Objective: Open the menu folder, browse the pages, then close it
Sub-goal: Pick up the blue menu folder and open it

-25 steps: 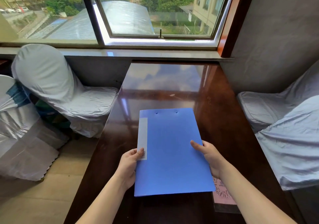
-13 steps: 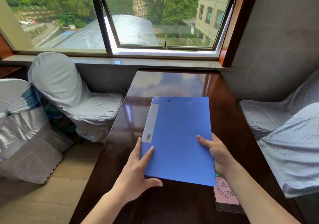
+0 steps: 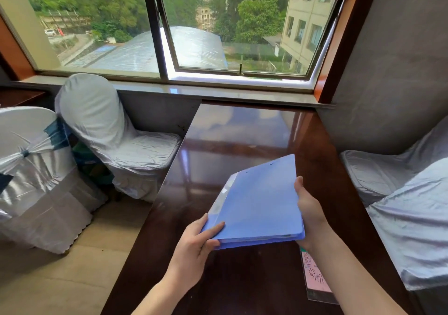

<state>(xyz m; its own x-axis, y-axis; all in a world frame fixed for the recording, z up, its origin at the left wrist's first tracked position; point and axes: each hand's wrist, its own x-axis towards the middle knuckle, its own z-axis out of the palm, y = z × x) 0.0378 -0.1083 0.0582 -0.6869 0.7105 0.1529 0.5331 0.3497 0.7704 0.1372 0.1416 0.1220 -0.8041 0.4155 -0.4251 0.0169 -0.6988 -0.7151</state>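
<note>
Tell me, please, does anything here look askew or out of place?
Only the blue folder: it is closed and tilted, turned at an angle to the table edge, held by the left hand and right hand. Nothing looks spilled or damaged.

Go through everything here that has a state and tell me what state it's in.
Blue plastic menu folder: closed, tilted, held above the table.
Left hand: gripping the folder's near left corner.
Right hand: gripping its right edge.
Hinged window pane: ajar.
Pink printed card: flat on dark glossy wooden table.

Folder (image 3: 257, 208) between hands: smooth matt blue plastic. Surface (image 3: 242, 145) beneath: dark wood, high-gloss, mirror reflections. Chair covers (image 3: 116, 140) left of hands: wrinkled satin-sheen white cloth.
</note>
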